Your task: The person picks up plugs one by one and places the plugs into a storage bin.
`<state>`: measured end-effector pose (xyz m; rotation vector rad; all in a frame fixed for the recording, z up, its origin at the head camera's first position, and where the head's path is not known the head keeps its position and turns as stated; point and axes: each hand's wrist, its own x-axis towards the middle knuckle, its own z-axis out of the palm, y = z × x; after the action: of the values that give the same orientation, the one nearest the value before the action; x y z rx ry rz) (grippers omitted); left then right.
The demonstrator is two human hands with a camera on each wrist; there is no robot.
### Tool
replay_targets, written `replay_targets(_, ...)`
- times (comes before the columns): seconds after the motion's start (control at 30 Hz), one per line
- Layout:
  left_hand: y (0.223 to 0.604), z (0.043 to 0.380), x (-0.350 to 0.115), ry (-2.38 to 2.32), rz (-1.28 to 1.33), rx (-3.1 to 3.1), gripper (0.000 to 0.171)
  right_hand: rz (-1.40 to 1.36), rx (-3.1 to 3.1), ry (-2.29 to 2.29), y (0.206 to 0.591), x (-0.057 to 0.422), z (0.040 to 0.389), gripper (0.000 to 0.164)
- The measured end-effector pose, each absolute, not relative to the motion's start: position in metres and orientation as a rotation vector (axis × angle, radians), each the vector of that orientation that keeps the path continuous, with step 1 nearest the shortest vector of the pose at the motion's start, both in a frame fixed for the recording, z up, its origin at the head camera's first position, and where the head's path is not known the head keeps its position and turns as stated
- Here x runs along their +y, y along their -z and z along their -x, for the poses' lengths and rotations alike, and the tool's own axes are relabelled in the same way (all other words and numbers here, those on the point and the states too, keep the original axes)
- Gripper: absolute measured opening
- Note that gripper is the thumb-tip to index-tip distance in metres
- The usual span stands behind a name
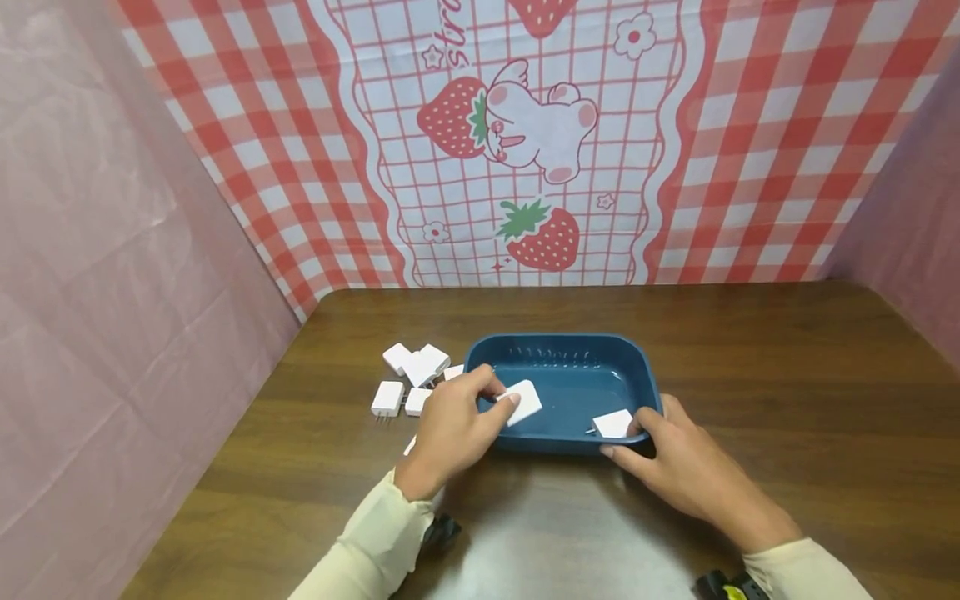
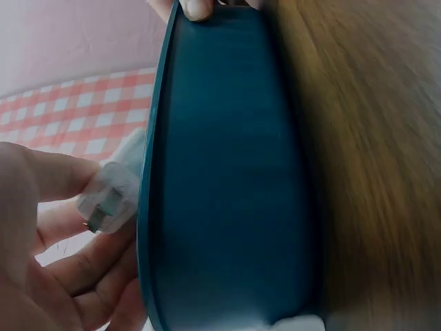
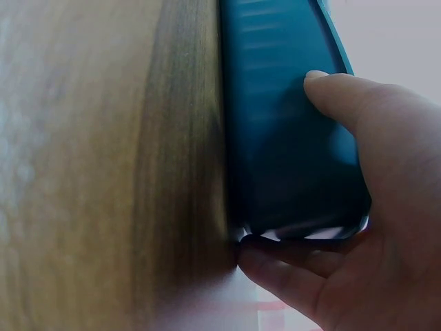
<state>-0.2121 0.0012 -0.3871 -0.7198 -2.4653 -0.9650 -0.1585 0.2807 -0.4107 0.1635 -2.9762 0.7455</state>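
A white plug adapter (image 1: 527,402) is up in the air here, hanging over the near left part of the blue tray (image 1: 566,387), and the left hand (image 1: 455,427) has it: fingers clamped on the adapter, thumb against forefinger, metal prongs bare in the left wrist view. A second adapter (image 1: 613,423) lies inside, by the near right corner, prongs pointing left. Right beside it the right hand (image 1: 678,457) has its fingers clamped on the tray, hooked over the rim with the thumb outside the near wall; whether a fingertip also touches that second adapter, I can't tell from here.

The danger, as I read it? That pinch is on a smooth block near the rim, so a slackening thumb could drop it awkwardly, and prongs landing first could tip it over. A hard tug from the right hand might slide the tray and knock the held piece against the wall.

Out to the left, more adapters (image 1: 387,398) lie loosely bunched on the wooden surface (image 1: 757,375), some overlapping, some partly behind the left hand; a careless sweep of the cream sleeve (image 1: 375,533) could scatter the nearest. Behind it all hangs a red-checked strawberry cloth (image 1: 757,142).
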Motion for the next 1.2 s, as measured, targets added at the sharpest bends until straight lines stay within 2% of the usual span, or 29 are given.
replay_targets(0.53, 0.393, 0.213, 0.029, 0.828, 0.726, -2.547, 0.017, -0.134, -3.018, -0.739, 0.410, 0.279, 0.159, 0.049)
replay_targets(1.2, 0.391, 0.210, 0.059, 0.654, 0.784, -2.677, 0.022, -0.162, -2.997, -0.756, 0.409, 0.281, 0.158, 0.046)
